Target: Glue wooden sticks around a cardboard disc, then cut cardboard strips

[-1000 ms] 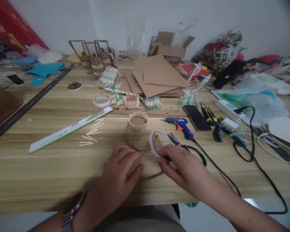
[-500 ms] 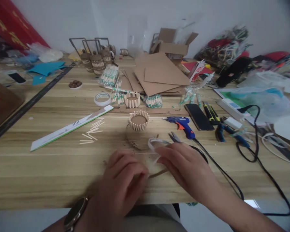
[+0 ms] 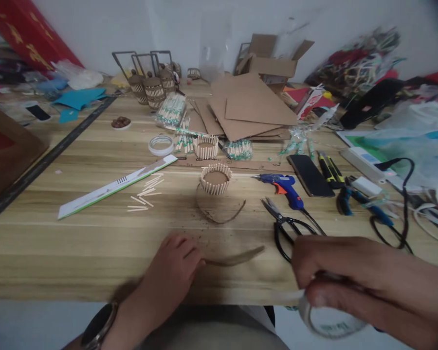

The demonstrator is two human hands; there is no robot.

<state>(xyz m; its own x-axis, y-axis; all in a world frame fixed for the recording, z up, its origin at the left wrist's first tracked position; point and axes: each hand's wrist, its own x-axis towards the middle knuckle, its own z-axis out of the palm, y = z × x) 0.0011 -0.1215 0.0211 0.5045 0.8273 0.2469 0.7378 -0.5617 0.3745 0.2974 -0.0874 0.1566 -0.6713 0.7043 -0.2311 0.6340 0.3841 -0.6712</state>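
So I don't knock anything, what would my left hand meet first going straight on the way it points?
Your left hand would probably meet the curved brown strip first, before the nearer stick ring; heights are hard to judge.

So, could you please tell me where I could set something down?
Free space lies between the white strip and front table edge, left of the left hand. It's crowded around the scissors, glue gun and nearby phone.

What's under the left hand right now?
A brown strip emerges from the left hand and extends rightward over the wooden table. Its other end is covered, as is anything beneath the palm, so how the strip is held can't be told.
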